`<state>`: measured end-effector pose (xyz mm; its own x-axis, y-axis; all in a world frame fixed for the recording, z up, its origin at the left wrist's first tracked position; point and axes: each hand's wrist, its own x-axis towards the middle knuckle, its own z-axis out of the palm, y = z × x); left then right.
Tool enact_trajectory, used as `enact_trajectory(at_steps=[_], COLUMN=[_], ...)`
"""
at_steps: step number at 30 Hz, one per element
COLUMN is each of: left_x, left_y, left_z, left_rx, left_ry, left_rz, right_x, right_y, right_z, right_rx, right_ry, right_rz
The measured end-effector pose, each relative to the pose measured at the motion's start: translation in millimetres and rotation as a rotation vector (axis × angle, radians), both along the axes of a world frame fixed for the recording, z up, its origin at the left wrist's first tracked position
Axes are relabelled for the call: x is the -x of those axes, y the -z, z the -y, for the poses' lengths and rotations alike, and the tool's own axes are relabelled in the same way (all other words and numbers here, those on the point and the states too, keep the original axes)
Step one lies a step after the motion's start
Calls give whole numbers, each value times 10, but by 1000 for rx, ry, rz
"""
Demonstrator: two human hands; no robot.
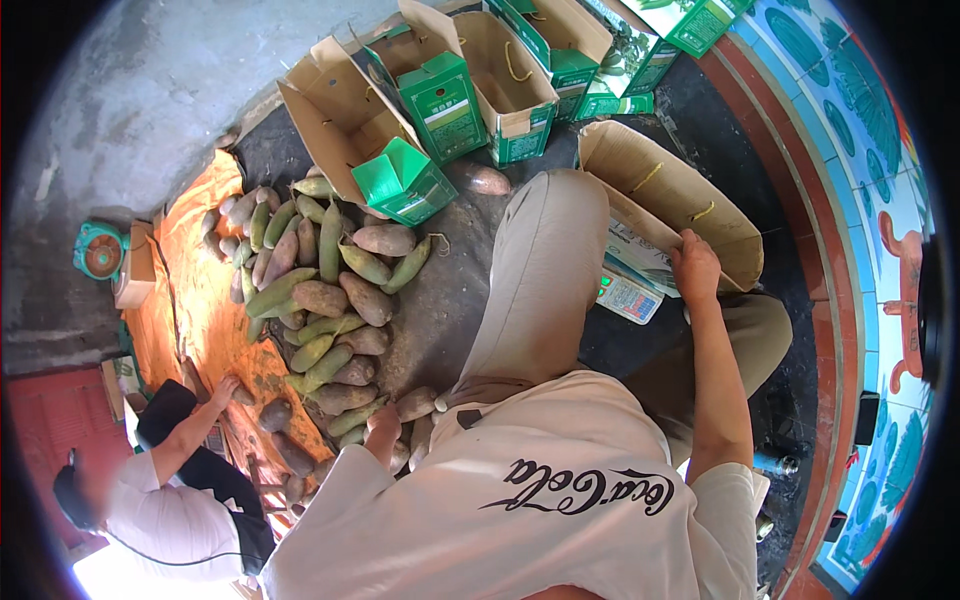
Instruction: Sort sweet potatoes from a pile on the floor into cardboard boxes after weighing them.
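Note:
My right hand (697, 268) grips the near rim of an open cardboard box (715, 185) with yellow cord handles. Under the box sits a digital scale (628, 297) with a lit display, partly hidden by the box and my knee. On the left, my left hand (383, 428) reaches down to the near edge of a heap of thick green and brown radishes (322, 300), coated in soil. A brownish radish (416, 403) lies close by its fingertips. The fingers of that hand are too small and covered to read.
Several open green-and-brown boxes (440, 105) stand in a row at the far side. A co-worker's hand (228, 390) touches a radish on an orange sheet (165, 285) at left. One loose radish (482, 179) lies near the boxes. A tiled ledge (820, 250) curves along the right.

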<state>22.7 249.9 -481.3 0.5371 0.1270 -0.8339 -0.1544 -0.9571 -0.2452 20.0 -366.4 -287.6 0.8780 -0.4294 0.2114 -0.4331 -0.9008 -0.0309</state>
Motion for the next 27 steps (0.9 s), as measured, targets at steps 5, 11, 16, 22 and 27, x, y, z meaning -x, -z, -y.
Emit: enact_trajectory(at_steps=[5, 11, 16, 22, 27], left_x=[-356, -1038, -1564, -2138, -2228], left_y=[-143, -433, -1331, -2538, -3215], left_z=[-85, 186, 1291, 2332, 3276], left_rx=[107, 472, 1035, 1668, 1920], left_ry=[-154, -223, -351, -394, -313], left_rz=[190, 515, 996, 1044, 929], right_x=[-30, -57, -13, -17, 16], right_y=[-31, -10, 7, 48, 74], right_z=[-40, -69, -91, -157, -205], right_rx=[-2, -2, 31, 51, 2], right_ry=[7, 16, 43, 78, 79], right_rz=[15, 74, 71, 100, 134])
